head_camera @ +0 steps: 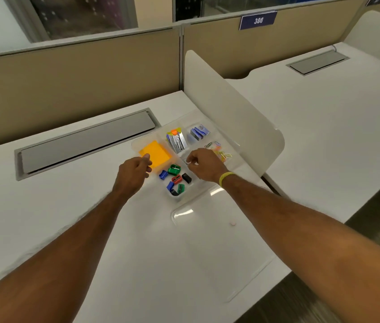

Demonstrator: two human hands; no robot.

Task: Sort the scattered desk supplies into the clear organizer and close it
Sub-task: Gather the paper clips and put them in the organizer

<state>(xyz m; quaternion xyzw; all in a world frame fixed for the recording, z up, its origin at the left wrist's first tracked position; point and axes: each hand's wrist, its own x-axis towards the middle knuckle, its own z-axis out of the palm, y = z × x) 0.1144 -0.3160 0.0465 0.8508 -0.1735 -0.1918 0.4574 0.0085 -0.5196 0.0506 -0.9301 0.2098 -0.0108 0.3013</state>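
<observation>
desk (67, 217), organizer (176, 198) beneath left grip (135, 171), right grip (204, 165)

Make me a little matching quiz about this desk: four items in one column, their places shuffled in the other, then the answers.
Items
1. orange sticky notes
2. pencil sharpeners
3. paper clips
4. clear lid

Places
A. lying flat on the desk, nearer the person than the organizer
B. compartment just beyond the right hand
C. compartment beside the left hand
D. nearest compartment, between the two hands

Pairs: 1-C, 2-D, 3-B, 4-A
</observation>
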